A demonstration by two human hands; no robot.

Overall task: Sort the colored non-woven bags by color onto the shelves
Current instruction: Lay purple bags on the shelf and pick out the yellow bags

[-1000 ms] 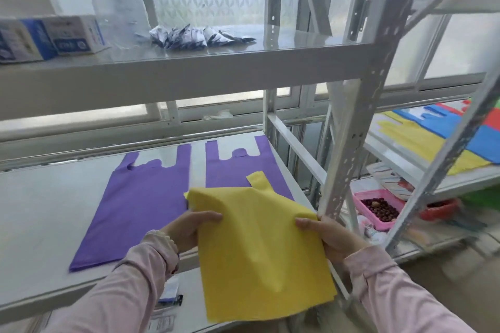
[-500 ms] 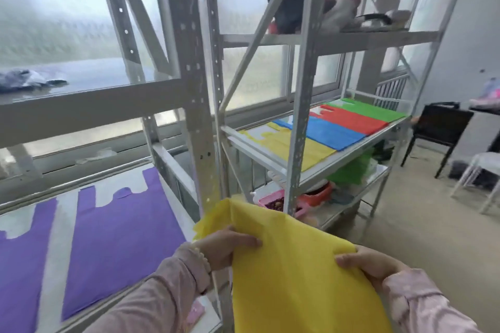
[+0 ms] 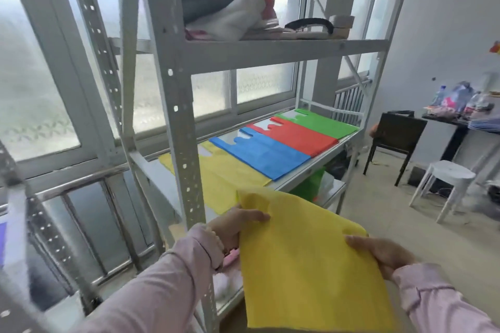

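I hold a yellow non-woven bag (image 3: 305, 265) flat in front of me, low in the view. My left hand (image 3: 235, 227) grips its left edge near the top and my right hand (image 3: 378, 254) grips its right edge. Beyond it, the middle shelf (image 3: 319, 167) of the right rack carries a row of flat bags: a yellow pile (image 3: 227, 170) nearest, then a blue pile (image 3: 262, 154), a red pile (image 3: 295, 135) and a green pile (image 3: 322, 123) farthest. The held bag hangs just in front of the yellow pile.
A perforated grey upright (image 3: 178, 121) stands between me and the shelf's left end. The upper shelf (image 3: 270, 48) holds cloth items and a headband. To the right are a dark chair (image 3: 395, 140), a white stool (image 3: 446, 184) and a cluttered table (image 3: 465, 116).
I have turned right, away from the shelf with the purple bags, and carried the yellow bag to the rack with the yellow, blue, red and green piles, which now looks closer.
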